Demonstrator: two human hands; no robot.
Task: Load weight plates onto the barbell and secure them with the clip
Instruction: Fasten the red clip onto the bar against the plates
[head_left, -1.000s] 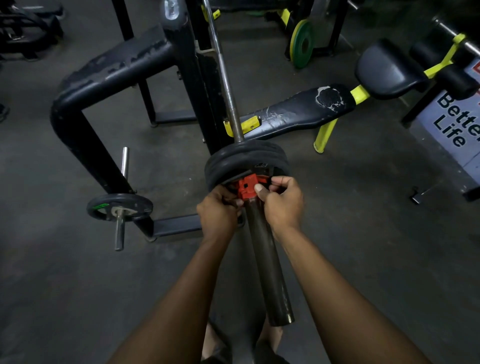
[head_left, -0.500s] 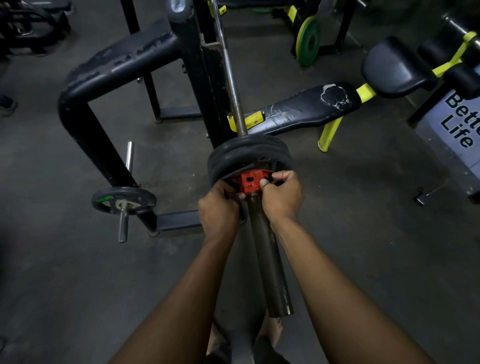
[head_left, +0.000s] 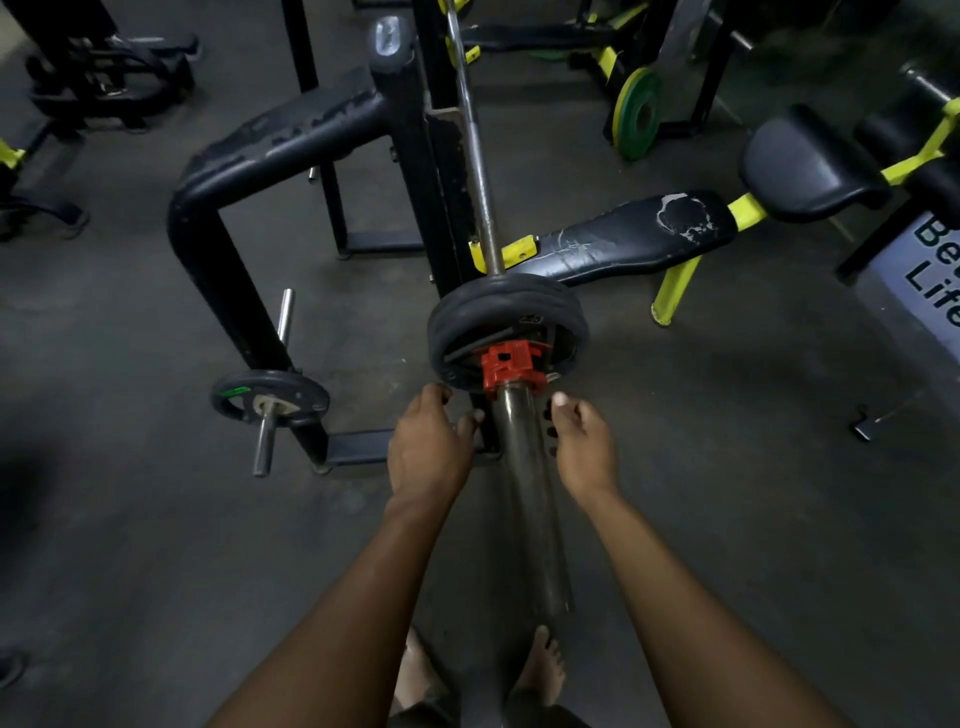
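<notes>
The barbell (head_left: 530, 493) runs away from me, its thick sleeve pointing at my feet. Black weight plates (head_left: 506, 312) sit stacked on the sleeve. A red clip (head_left: 511, 366) is clamped round the sleeve right against the plates. My left hand (head_left: 428, 452) hovers just left of the sleeve below the plates, fingers loosely curled, holding nothing. My right hand (head_left: 582, 441) hovers on the sleeve's right side, fingers relaxed, empty. Neither hand touches the clip.
A black rack frame (head_left: 291, 150) stands to the left, with a small black plate (head_left: 270, 397) on its storage peg. A worn black bench (head_left: 634, 234) with yellow legs lies to the right. A green plate (head_left: 639, 111) leans far back. My bare feet are below.
Both hands have let go of the red clip and drawn back toward me, apart to either side of the sleeve. The clip stays against the plates.
</notes>
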